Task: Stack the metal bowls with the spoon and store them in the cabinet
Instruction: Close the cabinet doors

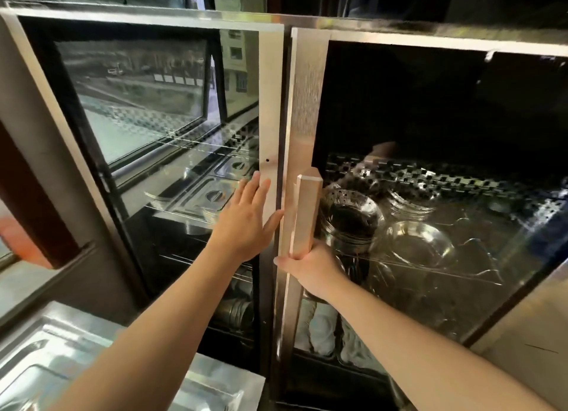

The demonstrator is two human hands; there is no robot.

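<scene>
Head view: right hand [310, 269] is clamped around the lower end of the cabinet handle [304, 214] on the right glass door [430, 195]. Left hand [246, 220] lies flat, fingers spread, against the left door [270, 103]. Behind the right glass, metal bowls [353, 223] sit stacked on a perforated shelf [461, 177].

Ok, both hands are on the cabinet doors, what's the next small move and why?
Probably push the right door shut by its handle. The right hand grips it, the left hand lies flat on the left door, and metal bowls already sit inside.
</scene>
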